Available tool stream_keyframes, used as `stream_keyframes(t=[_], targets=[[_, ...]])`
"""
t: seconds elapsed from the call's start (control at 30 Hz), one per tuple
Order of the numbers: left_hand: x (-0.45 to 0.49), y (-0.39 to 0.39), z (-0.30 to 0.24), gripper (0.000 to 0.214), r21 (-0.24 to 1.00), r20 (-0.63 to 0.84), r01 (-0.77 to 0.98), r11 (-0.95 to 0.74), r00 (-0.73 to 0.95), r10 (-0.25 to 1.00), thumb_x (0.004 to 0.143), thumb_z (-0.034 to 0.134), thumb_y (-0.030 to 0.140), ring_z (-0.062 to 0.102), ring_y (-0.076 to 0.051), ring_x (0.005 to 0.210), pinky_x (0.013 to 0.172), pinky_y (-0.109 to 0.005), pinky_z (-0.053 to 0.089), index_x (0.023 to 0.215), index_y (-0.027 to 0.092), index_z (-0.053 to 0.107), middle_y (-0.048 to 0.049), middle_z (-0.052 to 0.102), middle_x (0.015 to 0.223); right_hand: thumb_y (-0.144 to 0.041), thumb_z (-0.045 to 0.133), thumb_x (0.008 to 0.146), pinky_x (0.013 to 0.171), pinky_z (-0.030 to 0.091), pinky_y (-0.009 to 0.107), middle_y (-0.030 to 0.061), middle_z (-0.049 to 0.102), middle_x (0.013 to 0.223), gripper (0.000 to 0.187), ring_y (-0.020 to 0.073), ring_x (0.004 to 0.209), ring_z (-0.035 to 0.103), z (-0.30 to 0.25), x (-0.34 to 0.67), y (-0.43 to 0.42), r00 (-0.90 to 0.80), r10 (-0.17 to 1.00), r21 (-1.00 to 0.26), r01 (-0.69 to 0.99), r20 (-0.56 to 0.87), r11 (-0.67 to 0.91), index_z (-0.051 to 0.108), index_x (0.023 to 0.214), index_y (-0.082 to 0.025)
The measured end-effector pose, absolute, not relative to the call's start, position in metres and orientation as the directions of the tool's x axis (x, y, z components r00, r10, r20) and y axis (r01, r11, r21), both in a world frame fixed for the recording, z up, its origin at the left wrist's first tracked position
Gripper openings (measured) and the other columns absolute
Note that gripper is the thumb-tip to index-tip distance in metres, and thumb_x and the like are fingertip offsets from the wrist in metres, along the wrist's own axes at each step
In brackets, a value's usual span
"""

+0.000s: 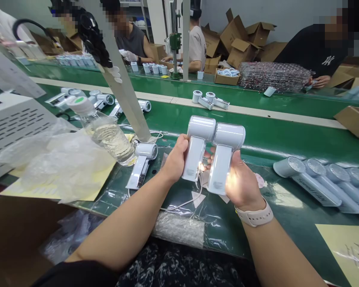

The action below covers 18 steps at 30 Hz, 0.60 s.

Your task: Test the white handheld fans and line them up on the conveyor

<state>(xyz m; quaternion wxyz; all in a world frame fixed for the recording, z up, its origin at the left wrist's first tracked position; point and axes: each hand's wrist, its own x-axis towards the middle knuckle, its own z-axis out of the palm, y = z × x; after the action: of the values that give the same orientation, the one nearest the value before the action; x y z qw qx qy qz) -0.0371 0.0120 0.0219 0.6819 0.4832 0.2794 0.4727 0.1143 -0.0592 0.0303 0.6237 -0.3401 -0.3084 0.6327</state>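
Two pale blue handheld fans are held up side by side above the bench, their round heads touching or nearly so. My left hand (176, 160) is closed round the handle of the left fan (194, 158). The right fan (220, 169) has its handle in my right hand (243, 182), whose wrist wears a light band. Both fans look wrapped in clear film or shiny. Below them a white cable (182, 205) and small paper triangles (198, 199) lie on the bench. Left of my left hand rests another handheld fan (140, 169) with its handle open, showing inner parts.
Several finished-looking fans (320, 187) lie in a row at right. A clear bottle (110, 137), plastic bags (56, 159) and a vented white box (20, 131) occupy the left. A slanted post (128, 95) rises nearby. Fans (206, 101) lie on the green conveyor (257, 135); co-workers sit beyond.
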Motion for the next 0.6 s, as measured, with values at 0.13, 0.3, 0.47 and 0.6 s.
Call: stream_keyframes(t=[0.13,0.3,0.47,0.6], targets=[[-0.042,0.01,0.028,0.047,0.88,0.16,-0.465,0.1,0.488,0.858,0.081,0.068,0.059,0.069,-0.02,0.061,0.053,-0.03,0.053,0.1,0.026,0.042,0.0012,0.071,0.082,-0.058,0.074,0.084,0.097,0.059,0.052,0.0072,0.078,0.116,0.035,0.0307,0.115,0.07,0.033,0.111,-0.063,0.041,0.999,-0.818,-0.575,-0.003,0.021,0.074,0.099,-0.026],[-0.042,0.008,0.032,0.053,0.858,0.193,-0.507,0.085,0.471,0.861,0.073,0.082,0.051,0.072,-0.021,0.08,0.072,-0.034,0.056,0.11,0.025,0.053,-0.0013,0.07,0.09,-0.049,0.073,0.086,0.093,0.06,0.049,0.0057,0.079,0.104,0.025,0.0281,0.103,0.072,0.034,0.116,-0.06,0.165,0.986,-0.833,-0.546,-0.009,0.084,0.073,0.096,-0.026],[-0.042,0.007,0.03,0.063,0.896,0.086,-0.39,0.214,0.624,0.777,0.055,0.094,0.054,0.063,-0.015,0.068,0.065,-0.028,0.05,0.094,0.018,0.059,-0.0003,0.061,0.076,-0.043,0.055,0.091,0.074,0.06,0.042,0.0046,0.073,0.083,0.024,0.0233,0.078,0.068,0.032,0.12,-0.057,0.114,0.989,-0.809,-0.587,-0.09,-0.006,0.07,0.088,-0.024],[-0.04,0.007,0.023,0.068,0.91,0.068,-0.362,0.202,0.611,0.789,0.056,0.086,0.07,0.055,-0.011,0.064,0.061,-0.025,0.046,0.09,0.018,0.059,0.0002,0.058,0.075,-0.044,0.052,0.087,0.064,0.057,0.035,0.0046,0.068,0.073,0.029,0.0184,0.064,0.062,0.031,0.121,-0.056,0.055,0.993,-0.812,-0.581,-0.107,-0.055,0.067,0.078,-0.022]])
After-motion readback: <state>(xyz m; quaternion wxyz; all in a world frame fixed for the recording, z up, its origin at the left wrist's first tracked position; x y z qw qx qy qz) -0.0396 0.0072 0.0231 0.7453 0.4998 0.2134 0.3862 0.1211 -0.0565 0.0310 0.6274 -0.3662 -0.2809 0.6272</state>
